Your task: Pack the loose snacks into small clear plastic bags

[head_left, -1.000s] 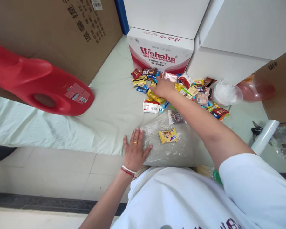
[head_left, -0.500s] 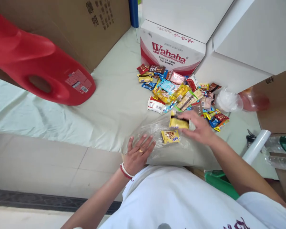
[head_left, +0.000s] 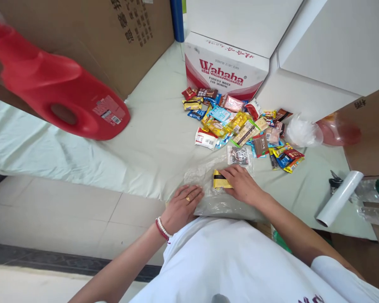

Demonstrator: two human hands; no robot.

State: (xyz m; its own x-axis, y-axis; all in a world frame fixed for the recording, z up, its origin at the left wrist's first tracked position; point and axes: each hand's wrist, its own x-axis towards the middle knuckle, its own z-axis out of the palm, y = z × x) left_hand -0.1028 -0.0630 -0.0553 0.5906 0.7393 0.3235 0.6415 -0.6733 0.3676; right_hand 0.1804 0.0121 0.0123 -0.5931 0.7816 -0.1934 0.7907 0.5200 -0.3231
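Observation:
My right hand (head_left: 242, 183) is closed on a yellow snack packet (head_left: 220, 180) with a dark stripe, held low over a clear plastic bag (head_left: 219, 206) at the table's front edge. The other yellow packet seen there earlier is hidden now. Flat on the bag's left part rests my left hand (head_left: 185, 205), fingers stretched out, a ring on one finger. A small clear-and-dark printed packet (head_left: 239, 155) lies at the bag's far side. Behind it spreads a pile of wrapped snacks (head_left: 227, 120) in many colours.
A white Wahaha carton (head_left: 225, 69) stands behind the snacks. On the left is a big red jug (head_left: 72, 92) before a brown cardboard box (head_left: 113, 38). To the right are a crumpled clear plastic bag (head_left: 303, 132), a white roll (head_left: 340, 198) and plastic bottles (head_left: 372, 191).
My right hand has brought the striped yellow packet down and left, over where the other yellow packet lay. The printed packet behind has come into view. My left hand stays on the bag.

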